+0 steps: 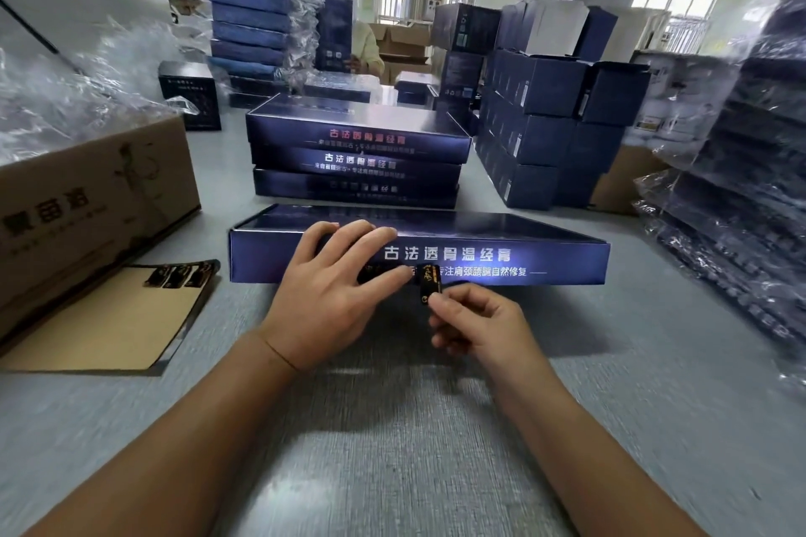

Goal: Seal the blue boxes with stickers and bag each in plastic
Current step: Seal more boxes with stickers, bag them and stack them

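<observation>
Blue box (479,231): lies flat on the worktop (392,427), directly ahead of both hands, long front face toward the person.

Left hand (325,296): spread, fingers straight over the top front edge, thumb against the front face. Judged purpose: to brace the box and hold the lid down while the seal is applied.

Right hand (475,323): just right of the left thumb. It pinches the lower end of a black-and-gold sticker (429,281) between thumb and forefinger. The sticker's upper end lies against the front face near the bottom edge; whether it has bonded cannot be told. Gripping the lower end probably leaves the rest free to be pressed flat.

Surface: grey, with a fine woven-looking texture. Left of the left hand lies a backing sheet (100,327) with a few stickers at its far edge, placed within easy reach beside a cardboard carton (87,205).

Room: beyond the hands stands a stack of three like boxes (357,153), unbagged. Far right of the right hand are film-wrapped stacks (741,187); nearer, small blue cartons (545,122). Loose plastic film (65,92) is heaped above the carton. Another person (364,44) stands beyond, before large windows.
</observation>
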